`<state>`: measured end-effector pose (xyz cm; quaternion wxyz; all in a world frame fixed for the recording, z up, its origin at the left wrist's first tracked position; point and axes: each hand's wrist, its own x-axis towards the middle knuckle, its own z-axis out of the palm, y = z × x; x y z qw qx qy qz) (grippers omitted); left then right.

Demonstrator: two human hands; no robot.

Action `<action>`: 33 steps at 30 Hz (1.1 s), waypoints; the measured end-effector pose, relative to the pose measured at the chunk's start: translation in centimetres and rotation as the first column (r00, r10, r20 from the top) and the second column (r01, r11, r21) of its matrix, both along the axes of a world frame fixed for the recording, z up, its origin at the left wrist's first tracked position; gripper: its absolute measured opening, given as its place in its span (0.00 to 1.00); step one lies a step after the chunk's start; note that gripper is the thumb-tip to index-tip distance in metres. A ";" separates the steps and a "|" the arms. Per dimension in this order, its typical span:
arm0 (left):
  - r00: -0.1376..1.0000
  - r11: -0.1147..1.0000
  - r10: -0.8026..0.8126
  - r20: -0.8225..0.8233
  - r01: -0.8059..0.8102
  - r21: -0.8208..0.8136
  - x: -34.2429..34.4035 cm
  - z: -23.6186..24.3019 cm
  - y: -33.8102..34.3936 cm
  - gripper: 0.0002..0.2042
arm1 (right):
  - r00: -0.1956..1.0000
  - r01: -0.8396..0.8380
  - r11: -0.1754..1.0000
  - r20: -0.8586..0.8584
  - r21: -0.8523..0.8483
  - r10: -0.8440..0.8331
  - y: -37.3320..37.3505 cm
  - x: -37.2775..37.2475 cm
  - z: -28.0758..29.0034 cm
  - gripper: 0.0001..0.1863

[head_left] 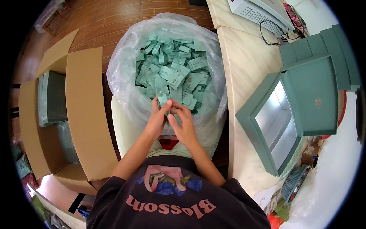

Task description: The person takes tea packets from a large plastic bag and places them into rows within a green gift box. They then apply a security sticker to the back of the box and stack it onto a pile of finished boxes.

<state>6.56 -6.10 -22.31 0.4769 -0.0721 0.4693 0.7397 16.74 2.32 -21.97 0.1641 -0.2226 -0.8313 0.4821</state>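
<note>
A large clear plastic bag (126,76) stands on the floor in front of me, full of small pale green packets (171,70). My left hand (157,120) and my right hand (185,124) meet at the bag's near rim. Together they grip a small bunch of green packets (164,100), the left thumb pressing on top. The bottom of the bunch is hidden between my fingers.
An open cardboard box (84,114) with a green box inside stands on the wooden floor at my left. At my right, a pale table (244,68) carries an open green gift box (301,110) with a silvery interior, more green boxes and a white machine (259,13).
</note>
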 end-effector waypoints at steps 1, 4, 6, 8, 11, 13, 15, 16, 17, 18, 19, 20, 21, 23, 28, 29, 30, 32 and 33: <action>0.999 0.999 0.031 -0.013 -0.031 -0.013 -0.4 0.1 -0.1 0.38 | 1.000 -0.018 0.989 0.001 0.149 0.018 0.4 0.0 -0.2 0.19; 0.979 0.985 -0.010 -0.206 -0.025 -0.169 -1.0 -0.5 -1.4 0.39 | 1.000 0.022 0.998 -0.014 0.062 -0.021 1.8 -0.5 0.1 0.19; 0.942 0.968 -0.143 -0.304 0.069 -0.242 -1.2 -0.8 -2.1 0.41 | 0.998 -0.022 0.997 -0.064 -0.076 0.018 2.2 -1.3 1.2 0.21; 0.888 0.918 -0.331 -0.319 0.224 -0.329 -1.0 -0.5 -2.5 0.44 | 0.992 -0.121 0.981 -0.063 -0.148 0.113 2.1 -1.9 2.2 0.21; 0.832 0.918 -0.367 -0.416 0.251 -0.307 -0.3 -0.6 -2.6 0.42 | 0.992 -0.122 0.983 -0.057 -0.137 0.116 2.6 -2.3 1.0 0.17; 0.835 0.925 -0.357 -0.419 0.254 -0.281 0.0 -0.8 -2.8 0.43 | 0.998 -0.057 0.997 -0.007 -0.052 0.056 3.3 -2.1 -0.4 0.14; 0.871 0.940 -0.308 -0.382 0.218 -0.262 -0.1 -0.9 -2.9 0.42 | 0.986 0.092 0.996 0.141 0.016 -0.093 4.5 -1.7 -1.6 0.16; 0.902 0.949 -0.263 -0.342 0.179 -0.258 -0.5 -0.9 -2.9 0.42 | 0.951 0.161 0.987 0.263 0.021 -0.161 5.2 -1.4 -1.9 0.19; 0.928 0.956 -0.217 -0.302 0.140 -0.256 -0.9 -1.0 -3.0 0.41 | 0.897 0.229 0.973 0.381 0.035 -0.225 5.5 -1.1 -2.3 0.21; 0.940 0.964 -0.189 -0.285 0.122 -0.237 -1.1 -1.2 -3.1 0.40 | 0.868 0.182 0.977 0.449 0.108 -0.211 5.4 -0.9 -1.6 0.29; 0.950 0.970 -0.162 -0.267 0.104 -0.218 -1.5 -1.6 -3.2 0.39 | 0.862 0.076 0.973 0.476 0.217 -0.174 5.0 -0.5 -1.9 0.30; 0.959 0.976 -0.135 -0.249 0.085 -0.200 -1.6 -1.9 -3.2 0.38 | 0.851 -0.034 0.947 0.507 0.319 -0.140 4.4 -0.2 -2.6 0.31; 0.959 0.975 -0.134 -0.251 0.083 -0.206 -1.6 -2.0 -3.2 0.38 | 0.834 -0.148 0.900 0.541 0.409 -0.109 3.8 -0.3 -2.6 0.32; 0.958 0.973 -0.133 -0.255 0.077 -0.218 -1.5 -2.2 -3.1 0.37 | 0.736 -0.241 0.906 0.674 0.347 -0.062 3.1 -0.6 -2.1 0.33; 0.959 0.978 -0.064 -0.276 0.004 -0.211 -1.7 -1.8 -3.4 0.37 | 0.811 -0.112 0.951 0.580 0.288 -0.080 2.8 -0.3 -3.8 0.28; 0.951 0.977 -0.054 -0.305 -0.013 -0.213 -1.8 -1.6 -3.6 0.37 | 0.859 -0.043 0.972 0.505 0.230 -0.081 3.1 -0.1 -3.8 0.27; 0.927 0.978 -0.041 -0.373 -0.039 -0.203 -1.9 -1.6 -3.8 0.38 | 0.900 0.022 0.986 0.426 0.165 -0.092 3.2 -0.1 -3.3 0.26; 0.865 0.982 -0.010 -0.501 -0.086 -0.169 -1.7 -1.6 -4.2 0.40 | 0.907 0.033 0.990 0.419 -0.135 0.027 3.8 -0.3 -1.5 0.22; 0.764 0.982 -0.061 -0.642 -0.069 -0.176 -1.6 -1.4 -4.3 0.40 | 0.912 0.040 0.960 0.403 -0.278 0.079 4.1 -0.5 -0.5 0.21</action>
